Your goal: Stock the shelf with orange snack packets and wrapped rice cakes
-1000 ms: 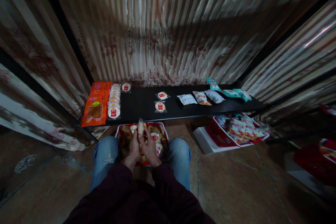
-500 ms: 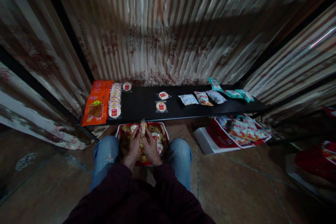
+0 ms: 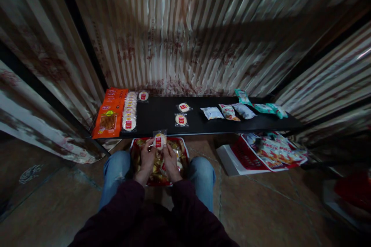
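Note:
I squat in front of a low black shelf [image 3: 162, 117]. Both hands hold one clear-wrapped round pastry with a red label [image 3: 159, 140] over a red tray [image 3: 186, 149] full of similar packets between my knees. My left hand [image 3: 148, 156] grips the packet's left side, my right hand [image 3: 169, 158] its right side, fingers closed on the wrapper. The label faces me.
On the shelf lie orange packs [image 3: 110, 112] at the left, a row of round pastries [image 3: 129, 111] beside them, two single pastries [image 3: 181, 114] in the middle, and white and green snack bags [image 3: 244, 108] to the right. A red-and-white bag [image 3: 265, 150] lies on the floor at right. Corrugated metal walls stand all round.
The packet was held edge-on a second ago; now it is turned flat with its label facing me and lifted slightly toward the shelf edge. The view has shifted a little.

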A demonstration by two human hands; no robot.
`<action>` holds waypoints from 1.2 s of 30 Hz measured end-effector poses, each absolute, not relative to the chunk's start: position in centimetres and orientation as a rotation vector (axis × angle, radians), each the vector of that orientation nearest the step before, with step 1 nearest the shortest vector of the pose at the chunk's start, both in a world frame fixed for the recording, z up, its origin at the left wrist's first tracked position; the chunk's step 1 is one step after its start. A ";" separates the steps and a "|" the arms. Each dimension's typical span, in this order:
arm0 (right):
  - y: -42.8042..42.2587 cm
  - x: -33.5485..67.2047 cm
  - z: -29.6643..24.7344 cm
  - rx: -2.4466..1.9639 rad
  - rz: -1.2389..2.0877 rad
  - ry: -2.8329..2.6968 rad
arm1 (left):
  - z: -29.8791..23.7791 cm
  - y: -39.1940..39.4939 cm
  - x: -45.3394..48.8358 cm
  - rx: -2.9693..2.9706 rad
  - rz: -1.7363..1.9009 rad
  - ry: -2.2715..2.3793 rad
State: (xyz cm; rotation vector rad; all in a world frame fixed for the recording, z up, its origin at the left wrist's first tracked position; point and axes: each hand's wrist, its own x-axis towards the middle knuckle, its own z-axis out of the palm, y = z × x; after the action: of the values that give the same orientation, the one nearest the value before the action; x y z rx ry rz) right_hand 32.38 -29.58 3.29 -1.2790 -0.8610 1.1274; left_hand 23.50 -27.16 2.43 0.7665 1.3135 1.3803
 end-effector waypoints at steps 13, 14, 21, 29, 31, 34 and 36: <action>-25.1 33.1 3.3 -1.393 0.907 -1.073 | 2.1 -24.1 22.6 0.840 1.446 1.365; -24.7 33.1 3.4 -1.405 0.898 -1.087 | 2.0 -23.7 22.5 0.861 1.442 1.377; -21.1 32.7 3.0 -1.444 0.887 -1.088 | 1.9 -20.4 21.7 0.996 1.424 1.480; -16.8 31.8 2.3 -1.477 0.837 -1.114 | 2.1 -16.8 21.1 1.223 1.399 1.672; -16.0 31.6 2.1 -1.497 0.839 -1.117 | 2.2 -16.1 21.1 1.250 1.375 1.715; -14.9 31.3 1.8 -1.512 0.828 -1.139 | 2.3 -15.2 21.2 1.265 1.335 1.750; -14.2 31.2 1.6 -1.509 0.819 -1.153 | 2.4 -14.6 21.3 1.268 1.319 1.762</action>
State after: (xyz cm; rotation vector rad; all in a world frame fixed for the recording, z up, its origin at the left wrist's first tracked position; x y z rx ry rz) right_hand 31.19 -14.19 1.59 -1.5085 -1.1527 0.8193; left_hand 21.25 -14.65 2.37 1.2682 1.7619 1.3192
